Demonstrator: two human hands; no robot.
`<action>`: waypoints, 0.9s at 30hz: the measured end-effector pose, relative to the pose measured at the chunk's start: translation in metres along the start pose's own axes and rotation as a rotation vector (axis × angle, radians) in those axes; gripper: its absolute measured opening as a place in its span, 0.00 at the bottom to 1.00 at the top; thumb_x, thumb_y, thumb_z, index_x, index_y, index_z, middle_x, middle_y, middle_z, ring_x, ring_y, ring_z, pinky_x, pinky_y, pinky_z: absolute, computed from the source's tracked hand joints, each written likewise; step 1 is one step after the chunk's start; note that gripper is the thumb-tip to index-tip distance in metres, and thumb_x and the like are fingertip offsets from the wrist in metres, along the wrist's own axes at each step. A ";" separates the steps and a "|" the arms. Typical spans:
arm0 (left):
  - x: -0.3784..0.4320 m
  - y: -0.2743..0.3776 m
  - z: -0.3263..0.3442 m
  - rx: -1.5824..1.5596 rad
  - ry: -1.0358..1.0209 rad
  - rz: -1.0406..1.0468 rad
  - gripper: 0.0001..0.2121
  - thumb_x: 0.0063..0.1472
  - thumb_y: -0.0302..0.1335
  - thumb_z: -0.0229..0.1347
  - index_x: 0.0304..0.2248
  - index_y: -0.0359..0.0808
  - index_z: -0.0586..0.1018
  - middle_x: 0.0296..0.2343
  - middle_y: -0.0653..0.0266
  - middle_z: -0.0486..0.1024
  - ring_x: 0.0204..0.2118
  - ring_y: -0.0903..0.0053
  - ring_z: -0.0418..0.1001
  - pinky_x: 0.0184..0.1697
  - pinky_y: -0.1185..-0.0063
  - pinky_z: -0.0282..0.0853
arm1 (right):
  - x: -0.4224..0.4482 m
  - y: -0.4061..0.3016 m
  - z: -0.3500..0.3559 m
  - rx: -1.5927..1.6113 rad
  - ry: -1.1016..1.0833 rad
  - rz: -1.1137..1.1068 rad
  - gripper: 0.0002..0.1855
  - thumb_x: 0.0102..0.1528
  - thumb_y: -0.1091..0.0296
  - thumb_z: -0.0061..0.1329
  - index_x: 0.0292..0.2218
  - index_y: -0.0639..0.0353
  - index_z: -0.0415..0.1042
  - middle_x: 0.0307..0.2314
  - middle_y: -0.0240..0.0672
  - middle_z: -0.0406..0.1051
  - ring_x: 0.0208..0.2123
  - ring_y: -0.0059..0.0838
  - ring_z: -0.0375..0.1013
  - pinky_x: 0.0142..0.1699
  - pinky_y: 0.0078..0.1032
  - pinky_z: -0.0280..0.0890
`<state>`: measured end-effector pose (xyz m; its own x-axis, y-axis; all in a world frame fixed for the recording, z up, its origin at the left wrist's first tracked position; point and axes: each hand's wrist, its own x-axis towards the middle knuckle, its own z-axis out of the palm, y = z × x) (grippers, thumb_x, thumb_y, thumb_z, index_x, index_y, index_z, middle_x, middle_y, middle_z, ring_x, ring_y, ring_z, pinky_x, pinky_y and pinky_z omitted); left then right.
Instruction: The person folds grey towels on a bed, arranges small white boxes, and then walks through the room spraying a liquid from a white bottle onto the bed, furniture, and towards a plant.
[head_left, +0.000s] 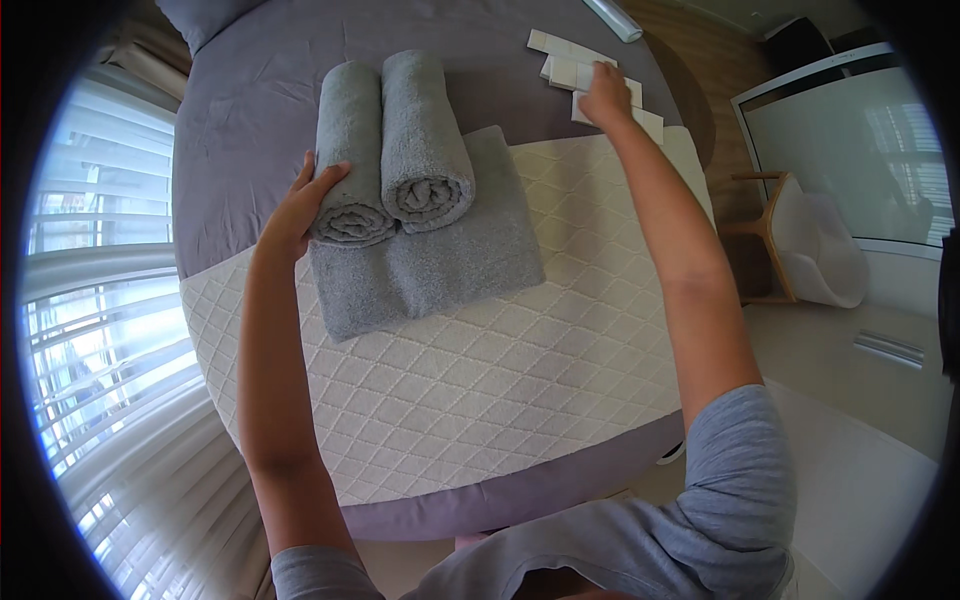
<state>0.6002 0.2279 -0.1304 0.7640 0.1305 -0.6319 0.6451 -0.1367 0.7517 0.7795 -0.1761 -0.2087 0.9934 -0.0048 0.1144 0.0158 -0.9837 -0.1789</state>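
Two rolled grey towels lie side by side, the left roll (349, 142) and the right roll (424, 127), their near ends on a flat folded grey towel (465, 262). My left hand (304, 199) rests against the outer side of the left roll, thumb on top and fingers spread; it does not enclose the roll. At the upper right, my right hand (607, 97) is over several white flat strips (562, 73), touching them with bent fingers. Whether it grips one of them cannot be made out.
A cream quilted mat (480, 390) covers the near part of the bed with a grey-purple sheet (247, 165). A clear plastic-like roll (615, 19) lies at the bed's far right edge. A window with blinds (97, 247) is left; a white chair (821, 247) stands right.
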 end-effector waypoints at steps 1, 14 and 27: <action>0.002 -0.005 -0.001 -0.042 0.021 0.096 0.46 0.51 0.49 0.56 0.61 0.38 0.42 0.55 0.42 0.52 0.54 0.59 0.60 0.53 0.72 0.59 | 0.002 0.026 0.000 -0.066 -0.075 0.138 0.37 0.44 0.66 0.56 0.53 0.57 0.54 0.54 0.41 0.54 0.59 0.40 0.50 0.58 0.47 0.50; -0.048 -0.061 -0.009 -0.195 0.341 0.416 0.31 0.62 0.48 0.43 0.59 0.40 0.54 0.53 0.52 0.60 0.56 0.62 0.57 0.55 0.65 0.58 | 0.055 0.114 -0.008 0.020 -0.446 -0.225 0.34 0.41 0.61 0.55 0.49 0.64 0.62 0.54 0.47 0.52 0.55 0.45 0.54 0.57 0.33 0.51; -0.238 -0.223 -0.092 -0.163 0.759 0.041 0.26 0.62 0.40 0.47 0.58 0.44 0.58 0.53 0.60 0.61 0.55 0.67 0.59 0.52 0.67 0.58 | 0.093 0.046 0.016 0.161 -0.982 0.042 0.61 0.28 0.37 0.62 0.56 0.64 0.55 0.46 0.51 0.65 0.49 0.41 0.66 0.56 0.32 0.53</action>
<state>0.2737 0.3180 -0.1300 0.5317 0.7734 -0.3452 0.5620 -0.0172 0.8270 0.8747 -0.2192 -0.2220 0.6451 0.1832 -0.7418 -0.0784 -0.9498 -0.3028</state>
